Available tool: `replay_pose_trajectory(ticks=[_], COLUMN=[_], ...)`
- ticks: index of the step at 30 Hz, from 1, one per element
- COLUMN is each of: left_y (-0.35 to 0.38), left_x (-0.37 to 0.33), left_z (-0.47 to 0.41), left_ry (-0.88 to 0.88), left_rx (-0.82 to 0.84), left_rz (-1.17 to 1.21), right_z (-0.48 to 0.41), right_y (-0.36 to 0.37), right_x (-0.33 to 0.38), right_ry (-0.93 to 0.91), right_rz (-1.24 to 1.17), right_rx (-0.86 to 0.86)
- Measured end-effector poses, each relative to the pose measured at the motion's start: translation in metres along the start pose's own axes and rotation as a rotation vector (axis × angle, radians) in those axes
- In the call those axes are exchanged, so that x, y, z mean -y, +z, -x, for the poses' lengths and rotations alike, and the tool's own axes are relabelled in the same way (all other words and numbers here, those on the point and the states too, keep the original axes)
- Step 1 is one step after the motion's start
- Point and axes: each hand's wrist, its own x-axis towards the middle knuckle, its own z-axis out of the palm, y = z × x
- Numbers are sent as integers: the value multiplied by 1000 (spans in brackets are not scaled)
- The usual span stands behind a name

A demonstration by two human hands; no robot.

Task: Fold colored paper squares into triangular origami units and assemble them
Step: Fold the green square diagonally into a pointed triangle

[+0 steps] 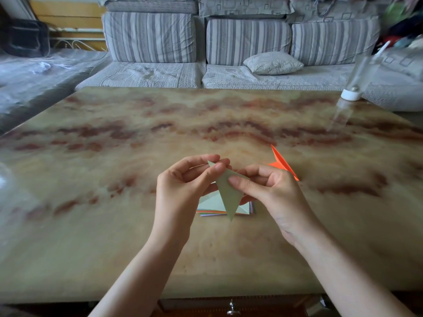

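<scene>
A pale green paper folded into a long triangle (229, 195) is held up above the table between both hands. My left hand (183, 186) pinches its upper tip with thumb and fingers. My right hand (267, 191) pinches its right edge near the middle, thumb on the front. Its lower point hangs down over a stack of colored paper squares (206, 205) lying flat on the table. An orange folded unit (282, 163) lies on the table just behind my right hand, partly hidden by it.
The marble-patterned table (137, 236) stretches wide around the hands. A clear bottle with a white cap (353, 88) stands at the far right corner. A striped grey sofa (206, 42) with a small cushion (273, 62) lies behind. A drawer knob (233, 310) shows at the front edge.
</scene>
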Motion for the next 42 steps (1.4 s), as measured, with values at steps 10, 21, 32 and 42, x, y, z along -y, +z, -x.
replay_pose_trajectory(ticks=[10,21,32,42], left_y=[2,6,2,-8], left_x=[-1,0,1,6], left_z=[2,4,0,-7], left_ry=[-15,-23,-40,62], left_rx=[-22,-63,-25,82], left_rz=[32,43,-28,-443], right_z=[1,3,2,3], right_y=[2,7,3,-3], right_x=[1,2,2,0], right_ry=[14,42,12,-87], right_rz=[-37,-208,-141,162], right_rx=[-18,-72,-100,-74])
